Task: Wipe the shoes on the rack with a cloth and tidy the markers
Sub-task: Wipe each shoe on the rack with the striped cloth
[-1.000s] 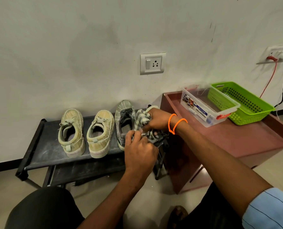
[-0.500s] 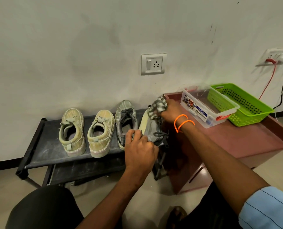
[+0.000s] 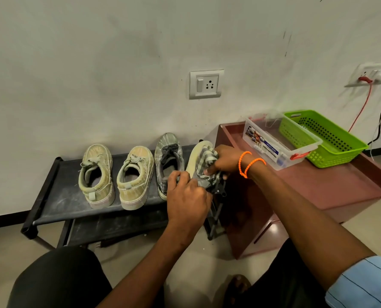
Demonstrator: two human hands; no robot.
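A black shoe rack (image 3: 58,192) holds two pale green sneakers (image 3: 97,174) (image 3: 135,176) and a grey sneaker (image 3: 168,155). A fourth grey shoe (image 3: 195,158) is tipped on its side at the rack's right end, its pale sole facing left. My left hand (image 3: 186,194) grips this shoe at its heel. My right hand (image 3: 224,160) holds a striped grey cloth (image 3: 204,160) bunched against the shoe's sole. A clear plastic box (image 3: 280,145) on the maroon table holds markers, barely visible.
A maroon table (image 3: 318,185) stands right of the rack, carrying the clear box and a green basket (image 3: 325,138). A wall socket (image 3: 206,84) is above the shoes. Red and black cables (image 3: 362,107) hang at the far right. My knees fill the bottom.
My right hand with the cloth went up to the shoe's toe and has come back down towards the middle of the sole. My left hand kept holding the heel.
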